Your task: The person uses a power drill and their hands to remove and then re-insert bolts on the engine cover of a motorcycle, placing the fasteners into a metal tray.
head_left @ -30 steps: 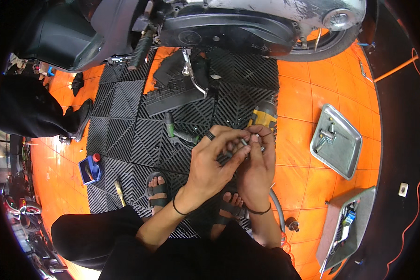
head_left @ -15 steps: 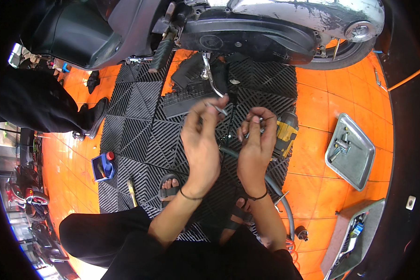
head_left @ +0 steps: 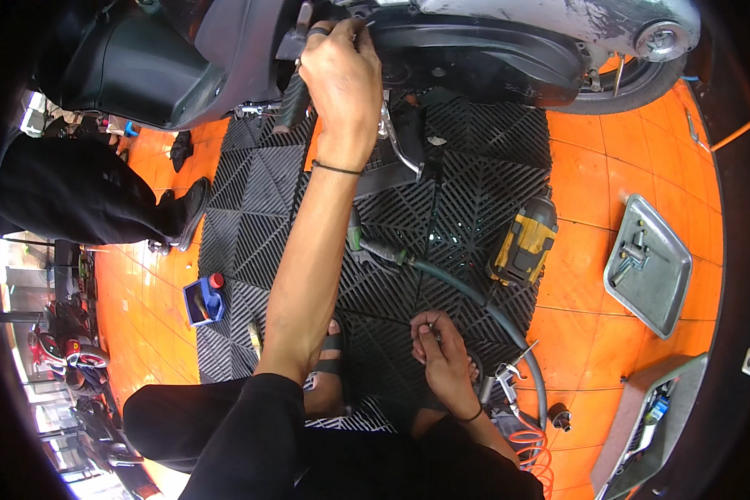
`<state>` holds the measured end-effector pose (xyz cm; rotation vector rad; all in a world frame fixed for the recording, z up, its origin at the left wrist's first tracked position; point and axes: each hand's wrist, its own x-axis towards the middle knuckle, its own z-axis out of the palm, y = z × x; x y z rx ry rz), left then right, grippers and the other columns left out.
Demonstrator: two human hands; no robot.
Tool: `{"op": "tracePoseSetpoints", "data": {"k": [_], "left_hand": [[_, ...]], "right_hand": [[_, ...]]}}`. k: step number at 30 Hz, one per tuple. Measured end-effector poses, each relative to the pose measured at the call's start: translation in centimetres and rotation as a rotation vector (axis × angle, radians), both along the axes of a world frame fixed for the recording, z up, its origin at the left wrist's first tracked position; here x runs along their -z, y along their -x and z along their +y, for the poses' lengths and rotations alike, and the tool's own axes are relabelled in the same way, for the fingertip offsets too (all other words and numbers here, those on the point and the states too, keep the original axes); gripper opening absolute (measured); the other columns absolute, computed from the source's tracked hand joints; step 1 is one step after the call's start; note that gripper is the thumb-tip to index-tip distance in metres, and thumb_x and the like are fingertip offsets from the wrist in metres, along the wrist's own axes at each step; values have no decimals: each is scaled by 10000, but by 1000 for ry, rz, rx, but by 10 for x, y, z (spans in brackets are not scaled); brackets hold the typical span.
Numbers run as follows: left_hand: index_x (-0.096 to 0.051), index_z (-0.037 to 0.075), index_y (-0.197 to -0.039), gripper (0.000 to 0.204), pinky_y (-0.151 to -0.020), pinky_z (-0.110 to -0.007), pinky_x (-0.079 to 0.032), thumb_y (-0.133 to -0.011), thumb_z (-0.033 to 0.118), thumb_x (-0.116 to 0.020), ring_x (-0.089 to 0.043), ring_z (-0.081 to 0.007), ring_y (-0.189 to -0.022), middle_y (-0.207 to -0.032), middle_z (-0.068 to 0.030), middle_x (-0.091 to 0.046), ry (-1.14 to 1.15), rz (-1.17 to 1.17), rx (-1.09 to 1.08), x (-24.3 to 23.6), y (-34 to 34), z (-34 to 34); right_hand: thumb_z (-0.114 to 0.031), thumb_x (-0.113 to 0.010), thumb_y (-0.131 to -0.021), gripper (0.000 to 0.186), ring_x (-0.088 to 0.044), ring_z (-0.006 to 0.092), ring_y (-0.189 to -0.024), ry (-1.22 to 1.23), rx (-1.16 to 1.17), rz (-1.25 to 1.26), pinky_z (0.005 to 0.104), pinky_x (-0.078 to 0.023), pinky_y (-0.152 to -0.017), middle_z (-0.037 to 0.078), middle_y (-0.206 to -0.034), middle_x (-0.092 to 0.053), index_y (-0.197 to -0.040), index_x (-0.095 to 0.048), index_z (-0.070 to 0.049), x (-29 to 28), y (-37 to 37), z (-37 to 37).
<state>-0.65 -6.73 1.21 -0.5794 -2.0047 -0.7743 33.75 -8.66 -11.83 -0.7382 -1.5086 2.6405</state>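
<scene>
At one o'clock, the black engine cover [head_left: 483, 62] looks stiff, heavy and slick, best taken by its rim; the left hand [head_left: 342, 75] is at its nine-o'clock end, fingertip grip impossible to tell; right hand [head_left: 442, 354], five o'clock, curled tight, contents hidden; metal tray [head_left: 660, 304] at three

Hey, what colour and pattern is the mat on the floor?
The mat is black, with ridged stripes forming triangles; it shows best in the head view.

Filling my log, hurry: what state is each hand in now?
Left hand: up at the scooter; open or closed cannot be told.
Right hand: curled closed; whether it holds anything cannot be told.
</scene>
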Motion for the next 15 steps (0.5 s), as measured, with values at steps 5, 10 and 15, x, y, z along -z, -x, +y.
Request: {"op": "tracePoseSetpoints", "data": {"k": [5, 10, 15], "left_hand": [[-767, 10, -931, 130, -717, -443, -588, -848, 86, -702, -709, -403, -769, -884, -221, -713, 101, 51, -105, 1, 16, -4], [-751, -21, -913, 124, -719, -452, -585, -850, 69, -693, -707, -409, -765, -875, -243, -704, 144, 17, -121, -2, 23, 0], [-738, -33, -913, 116, -709, -464, -576, -857, 50, -680, -697, -420, -754, -864, -243, -694, 163, 105, -45, -1, 28, -1]], "right_hand": [[-72, -486, -1055, 106, -425, 60, -660, -91, -12, 20, 207, -366, -574, 32, -872, -512, -1109, -547, -4, 0, 1, 10], [-80, -484, -1059, 111, -423, 59, -656, -14, 11, 39, 203, -362, -576, 33, -880, -514, -1108, -548, -4, 2, 2, 6], [-89, -488, -1060, 117, -423, 58, -664, 5, 4, 57, 208, -364, -579, 39, -899, -518, -1112, -552, -6, 4, -1, 6]]}}
